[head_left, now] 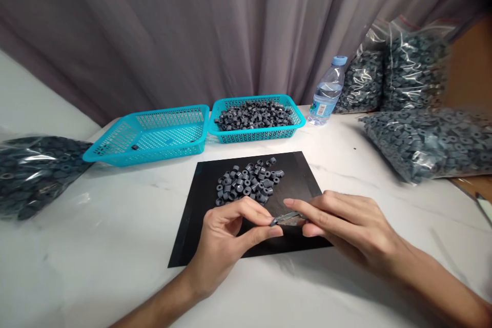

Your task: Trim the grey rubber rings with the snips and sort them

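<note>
My left hand [225, 238] pinches a small dark grey plastic ring [273, 222] between thumb and forefinger. Held in my right hand [355, 225] is a slim grey metal tool [289, 216], its tip touching the ring. Whether it is a knife or tweezers I cannot make out, as the fingers cover its rear part. Both hands are above a black mat [188, 241]. Just beyond the fingers, a loose pile of short grey plastic rings [246, 182] lies on that mat.
Behind the mat, one turquoise basket [253, 137] holds many grey rings. The left turquoise basket [154, 156] has a few dark pieces. A water bottle [326, 92] stands right of them. Clear bags of grey parts lie left [38, 174] and right [430, 143]; more stand behind [417, 72].
</note>
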Demonstrator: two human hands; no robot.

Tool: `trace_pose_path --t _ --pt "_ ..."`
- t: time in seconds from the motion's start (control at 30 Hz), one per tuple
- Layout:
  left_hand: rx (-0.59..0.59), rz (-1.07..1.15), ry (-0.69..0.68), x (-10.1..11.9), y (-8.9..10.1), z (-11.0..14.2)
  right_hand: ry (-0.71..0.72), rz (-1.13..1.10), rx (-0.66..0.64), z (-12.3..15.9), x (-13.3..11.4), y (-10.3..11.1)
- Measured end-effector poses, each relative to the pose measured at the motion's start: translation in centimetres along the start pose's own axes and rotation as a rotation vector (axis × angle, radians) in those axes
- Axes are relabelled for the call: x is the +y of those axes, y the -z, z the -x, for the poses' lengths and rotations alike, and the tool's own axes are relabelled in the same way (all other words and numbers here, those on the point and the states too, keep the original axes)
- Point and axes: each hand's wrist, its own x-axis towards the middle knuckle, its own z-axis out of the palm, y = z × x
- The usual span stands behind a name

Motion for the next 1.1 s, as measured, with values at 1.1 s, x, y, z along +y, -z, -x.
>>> trace_pose_path --t 1.1 --pt "0.006 0.025 0.039 0.05 -0.25 -0.04 0.029 0.066 -0.009 -0.15 -0.12 0.34"
